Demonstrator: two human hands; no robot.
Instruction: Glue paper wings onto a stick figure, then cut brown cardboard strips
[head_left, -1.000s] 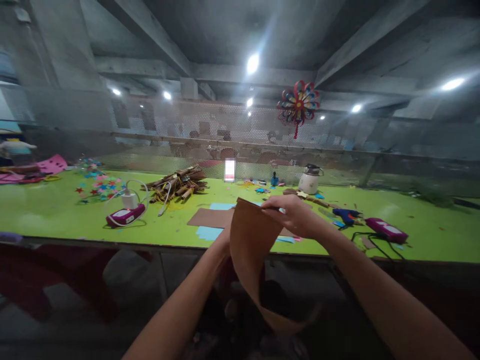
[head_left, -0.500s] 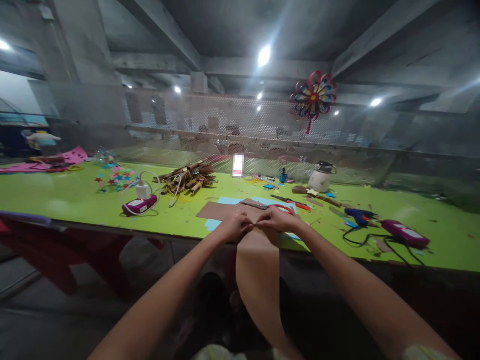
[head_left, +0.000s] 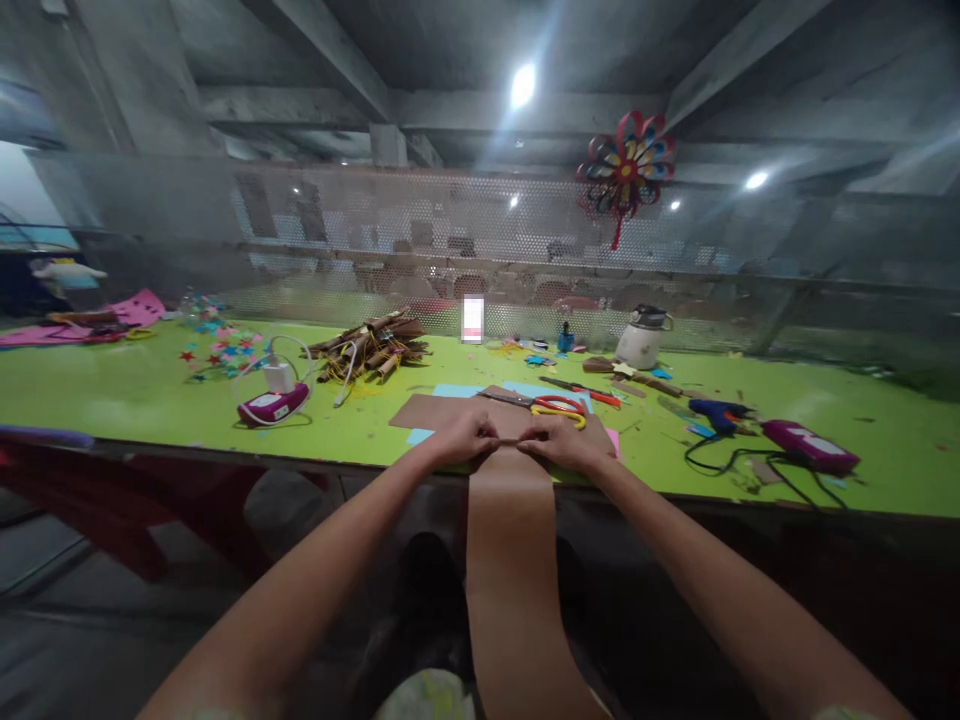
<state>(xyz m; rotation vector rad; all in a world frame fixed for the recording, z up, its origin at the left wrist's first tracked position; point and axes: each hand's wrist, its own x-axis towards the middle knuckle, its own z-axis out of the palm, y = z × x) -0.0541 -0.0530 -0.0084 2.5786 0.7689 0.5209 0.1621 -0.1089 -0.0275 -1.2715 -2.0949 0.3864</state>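
Note:
A long strip of brown paper (head_left: 513,560) hangs over the near edge of the green table toward my lap. My left hand (head_left: 472,436) pinches the left corner of its top end, where a narrow edge looks rolled or folded over. At the right corner, the fingers of my right hand (head_left: 551,440) are closed on the same edge. Beneath and beyond my hands lies a flat brown sheet (head_left: 427,412), on top of light blue paper (head_left: 457,391). Scissors with red and yellow handles (head_left: 559,406) rest on these sheets, just past my right hand.
Left on the table (head_left: 352,425) are a purple power strip (head_left: 274,404), a pile of rolled brown sticks (head_left: 371,345) and paper stars (head_left: 225,350). To the right are a blue glue gun (head_left: 720,414), another purple power strip (head_left: 810,445) and a white kettle (head_left: 641,337). A red chair (head_left: 112,500) stands at left.
My hands have moved slightly apart along the strip's top edge, which now shows as a narrow fold between them. The strip hangs straighter, and the camera view has shifted a little.

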